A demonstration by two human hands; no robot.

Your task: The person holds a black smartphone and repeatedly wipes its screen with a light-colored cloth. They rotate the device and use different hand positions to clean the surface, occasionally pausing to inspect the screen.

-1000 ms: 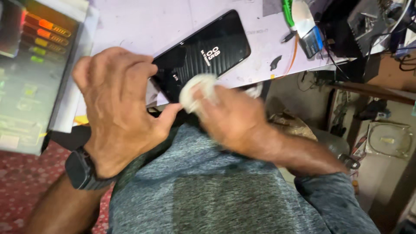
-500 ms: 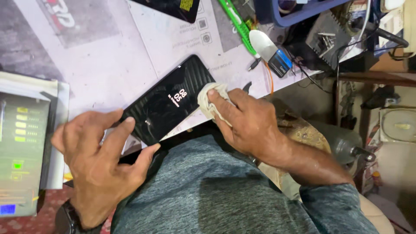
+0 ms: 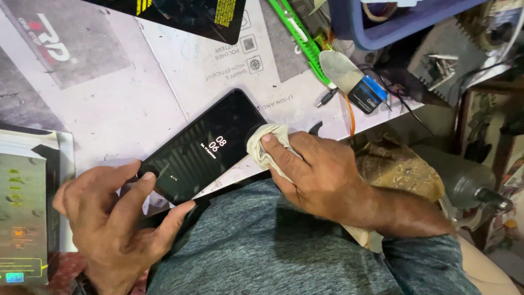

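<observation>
Phone (image 3: 202, 150): near corner covered by left hand (image 3: 117, 218), far corner by cloth (image 3: 267, 145). Cloth: mostly under right hand (image 3: 316, 177). Blue tray (image 3: 404, 22): cut by top edge. Green-lit device (image 3: 22, 218): cut by left edge. Grey metal part (image 3: 469, 186), lower right: possibly a vice, unclear

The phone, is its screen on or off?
On. The phone lies flat with white digits glowing on its dark screen, while the left hand steadies it and the right hand presses a cloth there.

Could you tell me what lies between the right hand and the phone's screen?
In the head view, a crumpled pale cloth sits between the right hand and the phone.
</observation>
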